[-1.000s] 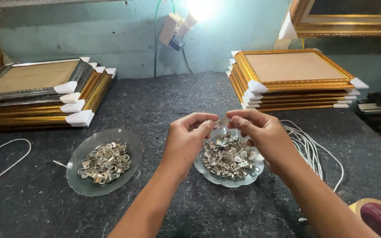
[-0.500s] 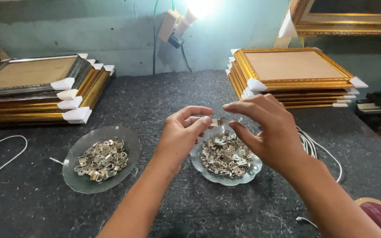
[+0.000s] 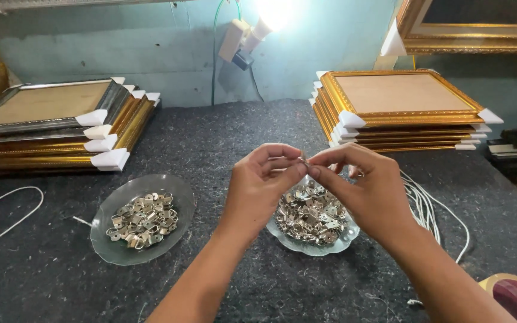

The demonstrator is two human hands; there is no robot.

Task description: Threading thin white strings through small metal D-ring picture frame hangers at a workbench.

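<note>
Both hands meet above a glass dish (image 3: 336, 244) heaped with small silver metal hangers (image 3: 309, 214). The left hand (image 3: 264, 185) and the right hand (image 3: 360, 188) pinch one tiny metal piece (image 3: 302, 161) between their fingertips, each grip clenched on it, held just over the dish. A second glass plate (image 3: 178, 203) of the same hangers sits well to the left on the dark felt surface (image 3: 222, 131). Stacks of gold picture frames (image 3: 399, 110) with white corner guards stand on both sides at the back. White cord (image 3: 432, 209) lies beside the right wrist.
</note>
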